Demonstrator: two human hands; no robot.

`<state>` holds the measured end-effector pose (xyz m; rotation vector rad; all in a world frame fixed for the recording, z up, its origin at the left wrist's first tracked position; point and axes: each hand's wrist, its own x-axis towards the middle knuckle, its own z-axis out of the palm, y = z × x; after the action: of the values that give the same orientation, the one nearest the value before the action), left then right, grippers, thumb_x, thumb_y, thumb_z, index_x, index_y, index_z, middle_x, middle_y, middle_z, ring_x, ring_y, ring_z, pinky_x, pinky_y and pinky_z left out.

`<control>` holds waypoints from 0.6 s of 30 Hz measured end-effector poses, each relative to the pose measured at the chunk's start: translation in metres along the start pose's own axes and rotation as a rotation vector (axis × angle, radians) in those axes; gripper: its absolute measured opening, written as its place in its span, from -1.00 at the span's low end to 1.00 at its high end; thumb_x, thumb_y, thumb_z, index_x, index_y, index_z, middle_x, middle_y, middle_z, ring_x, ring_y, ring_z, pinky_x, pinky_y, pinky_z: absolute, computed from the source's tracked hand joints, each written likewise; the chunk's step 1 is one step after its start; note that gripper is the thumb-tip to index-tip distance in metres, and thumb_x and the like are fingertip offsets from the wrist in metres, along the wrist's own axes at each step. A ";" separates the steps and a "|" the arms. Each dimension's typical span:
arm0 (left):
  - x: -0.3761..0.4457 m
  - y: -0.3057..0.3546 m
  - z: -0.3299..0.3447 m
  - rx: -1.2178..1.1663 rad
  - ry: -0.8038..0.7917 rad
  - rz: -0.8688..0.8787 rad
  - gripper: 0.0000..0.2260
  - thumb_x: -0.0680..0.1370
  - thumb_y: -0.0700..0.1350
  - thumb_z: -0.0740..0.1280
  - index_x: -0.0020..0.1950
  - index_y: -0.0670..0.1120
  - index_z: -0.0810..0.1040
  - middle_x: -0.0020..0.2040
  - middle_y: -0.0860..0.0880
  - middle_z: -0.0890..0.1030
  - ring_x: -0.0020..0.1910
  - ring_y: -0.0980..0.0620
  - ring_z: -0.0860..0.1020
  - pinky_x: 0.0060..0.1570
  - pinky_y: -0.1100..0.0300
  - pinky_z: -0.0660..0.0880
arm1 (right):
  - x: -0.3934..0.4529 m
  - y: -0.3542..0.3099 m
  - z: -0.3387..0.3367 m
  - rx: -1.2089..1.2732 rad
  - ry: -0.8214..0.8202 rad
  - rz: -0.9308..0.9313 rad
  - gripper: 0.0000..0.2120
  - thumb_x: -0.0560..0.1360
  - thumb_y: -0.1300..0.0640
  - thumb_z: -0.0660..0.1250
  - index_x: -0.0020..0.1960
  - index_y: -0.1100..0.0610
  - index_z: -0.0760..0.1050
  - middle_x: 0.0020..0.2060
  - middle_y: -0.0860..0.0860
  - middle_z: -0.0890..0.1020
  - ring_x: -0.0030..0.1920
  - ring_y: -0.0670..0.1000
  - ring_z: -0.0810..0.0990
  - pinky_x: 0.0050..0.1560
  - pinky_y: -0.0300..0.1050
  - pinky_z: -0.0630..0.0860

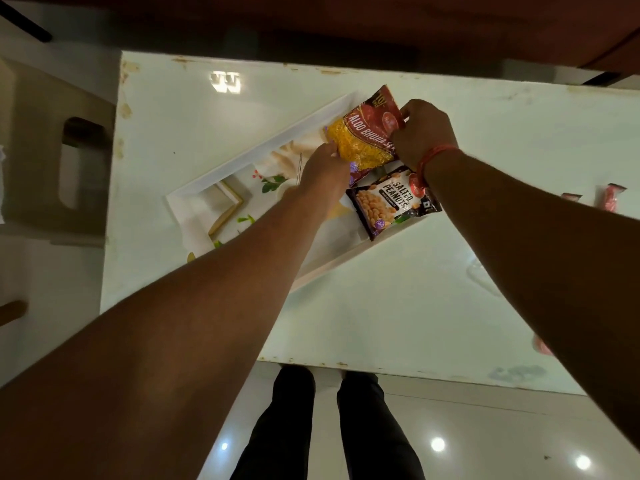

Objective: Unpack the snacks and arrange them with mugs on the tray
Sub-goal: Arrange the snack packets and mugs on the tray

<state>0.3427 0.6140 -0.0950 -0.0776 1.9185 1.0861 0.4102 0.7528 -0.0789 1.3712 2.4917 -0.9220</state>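
Note:
A white rectangular tray (263,147) with a floral print lies at an angle on the white table. Over its far end I hold a red and yellow aloo bhujia packet (363,136). My left hand (322,171) grips the packet's lower left edge and my right hand (426,133) grips its right side. A dark salted peanuts packet (388,202) lies flat on the tray's right end, just below the held packet. No mugs are in view.
Small red wrapped items (609,197) lie at the table's right side, with another pink one (542,344) near the right front edge. A beige plastic stool (52,150) stands left of the table (415,289). My legs are at the table's front edge.

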 end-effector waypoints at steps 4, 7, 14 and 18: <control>0.000 -0.004 -0.007 -0.044 -0.054 -0.023 -0.62 0.62 -0.26 0.14 0.44 -0.10 0.37 0.04 -0.12 0.57 0.11 -0.14 0.58 0.15 0.07 0.52 | -0.003 0.005 0.002 0.038 0.101 -0.035 -0.60 0.56 0.03 0.29 0.36 0.12 0.42 0.25 0.14 0.54 0.25 0.17 0.51 0.23 0.15 0.49; -0.006 -0.012 -0.013 0.120 0.027 0.057 -0.58 0.60 -0.25 0.16 0.47 -0.08 0.34 0.26 -0.11 0.55 0.20 -0.09 0.55 0.24 0.02 0.50 | -0.012 0.008 0.001 0.020 0.207 -0.116 -0.62 0.56 0.10 0.27 0.36 0.12 0.42 0.27 0.13 0.50 0.26 0.15 0.46 0.22 0.09 0.46; -0.042 -0.051 -0.044 0.725 0.216 0.511 -0.62 0.58 -0.17 0.29 0.39 -0.19 0.41 0.30 -0.22 0.43 0.21 -0.20 0.50 0.21 0.00 0.49 | -0.063 -0.005 0.020 -0.125 0.182 -0.437 -0.56 0.53 0.09 0.18 0.38 0.16 0.40 0.30 0.16 0.49 0.27 0.19 0.45 0.26 0.06 0.42; -0.068 -0.069 -0.081 1.029 0.281 0.605 -0.52 0.53 -0.01 0.31 0.40 -0.17 0.39 0.38 -0.25 0.40 0.31 -0.27 0.40 0.31 -0.10 0.38 | -0.100 -0.022 0.041 -0.302 -0.015 -0.555 -0.46 0.56 -0.03 0.21 0.47 0.19 0.30 0.42 0.23 0.39 0.41 0.27 0.37 0.37 0.24 0.34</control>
<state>0.3589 0.4908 -0.0736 1.0147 2.6195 0.3097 0.4433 0.6489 -0.0607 0.5872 2.9017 -0.5836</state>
